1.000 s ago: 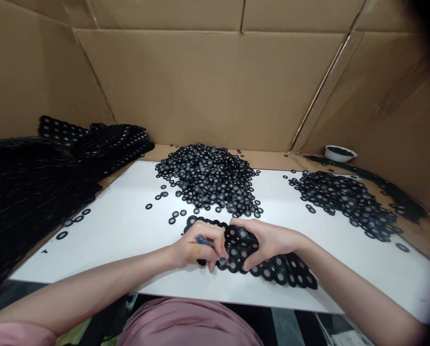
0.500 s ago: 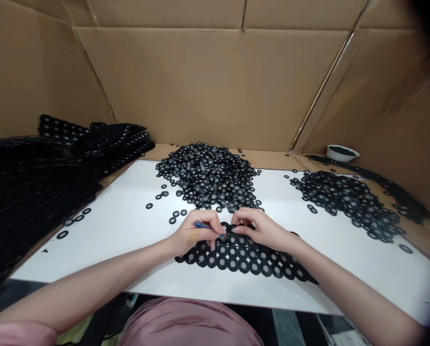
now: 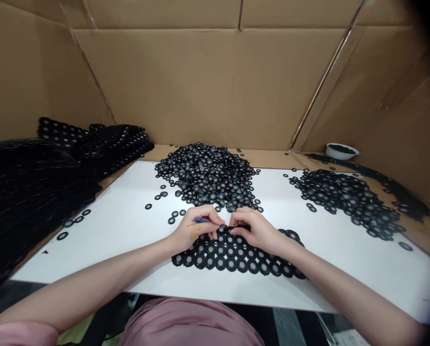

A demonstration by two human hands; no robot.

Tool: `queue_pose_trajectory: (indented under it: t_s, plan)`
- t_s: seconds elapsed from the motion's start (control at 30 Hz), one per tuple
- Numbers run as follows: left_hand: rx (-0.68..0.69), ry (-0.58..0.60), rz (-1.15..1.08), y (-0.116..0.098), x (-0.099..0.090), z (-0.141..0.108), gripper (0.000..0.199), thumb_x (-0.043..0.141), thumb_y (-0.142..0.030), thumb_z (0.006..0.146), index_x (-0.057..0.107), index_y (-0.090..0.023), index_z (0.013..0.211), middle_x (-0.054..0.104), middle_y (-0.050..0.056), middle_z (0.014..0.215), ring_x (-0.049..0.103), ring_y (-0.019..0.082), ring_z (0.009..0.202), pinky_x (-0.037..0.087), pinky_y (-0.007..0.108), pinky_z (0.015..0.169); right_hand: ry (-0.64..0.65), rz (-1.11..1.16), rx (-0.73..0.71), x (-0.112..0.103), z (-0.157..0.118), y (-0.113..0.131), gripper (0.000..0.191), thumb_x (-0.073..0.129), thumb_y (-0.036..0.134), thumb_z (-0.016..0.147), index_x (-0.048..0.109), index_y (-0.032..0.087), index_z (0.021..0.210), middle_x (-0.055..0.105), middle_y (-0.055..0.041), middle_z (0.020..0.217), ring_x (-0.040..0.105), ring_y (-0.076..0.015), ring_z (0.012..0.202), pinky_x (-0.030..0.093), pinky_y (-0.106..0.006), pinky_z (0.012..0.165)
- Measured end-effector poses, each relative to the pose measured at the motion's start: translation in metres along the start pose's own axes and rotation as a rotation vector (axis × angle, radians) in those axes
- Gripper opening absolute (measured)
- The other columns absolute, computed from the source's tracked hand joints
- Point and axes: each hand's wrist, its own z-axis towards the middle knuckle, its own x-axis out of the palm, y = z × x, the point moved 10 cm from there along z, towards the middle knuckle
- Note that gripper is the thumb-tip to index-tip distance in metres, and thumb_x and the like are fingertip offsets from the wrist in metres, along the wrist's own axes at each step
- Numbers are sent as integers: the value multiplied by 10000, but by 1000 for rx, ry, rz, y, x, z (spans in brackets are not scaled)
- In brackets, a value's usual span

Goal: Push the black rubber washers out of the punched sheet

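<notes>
And here at the near edge of the bench [image 3: 110,240], the black panel [image 3: 231,264] lies spread out crosswise, row upon row of black rings with pale grey centres, its near border just short of that front edge and roughly midway between the two near corners. It looks light and floppy, likely to fold wherever it's lifted by one spot; the rings seem smooth enough to slide a little on the white surface, and the narrow joins between them are probably the delicate part. The sensible hold, by the look of it, is a pinch on two neighbouring rings at the border, with the rest left flat for support.

Now the hands: both at the panel's far border, side by side, nearly meeting. The left hand [image 3: 193,229] grips a slim blue tool [image 3: 201,220] like a pen, its tip down at the border rings. The right hand [image 3: 257,230] has thumb and fingers pinched on that same border, just beside the tip — most of the panel lies on the near side of both, its right end partly under the right forearm.

Beyond the knuckles, a big heap of loose rings [image 3: 206,173] stands toward the far edge, with a smaller heap [image 3: 341,197] toward the right edge.
</notes>
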Motion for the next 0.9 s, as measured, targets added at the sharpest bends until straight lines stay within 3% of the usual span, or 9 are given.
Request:
queue_pose_trajectory:
  t_s: [0.47, 0.73, 0.9]
  plan:
    - [-27, -6, 70, 6, -2, 1, 59, 614, -157, 725, 611, -99, 715, 640, 58, 793, 599, 121, 548, 477, 241, 569, 9, -11, -15, 1, 1, 0, 177, 616, 35, 779, 531, 166, 694, 514, 22, 693, 471, -127, 687, 340, -242, 654]
    - [-99, 7, 67, 12, -2, 8, 50, 605, -148, 697, 611, -99, 705, 581, 8, 558, 575, 122, 494, 423, 210, 530, 10, 3, -44, 2, 2, 1, 202, 588, 9, 770, 496, 164, 678, 504, 17, 697, 468, -131, 685, 342, -243, 651]
    - [-141, 20, 29, 12, -2, 9, 53, 595, -143, 675, 609, -97, 697, 577, 6, 548, 557, 118, 471, 411, 209, 507, 4, 1, -64, 3, 1, 2, 213, 573, 3, 778, 481, 165, 674, 503, 14, 711, 467, -131, 694, 338, -240, 646]
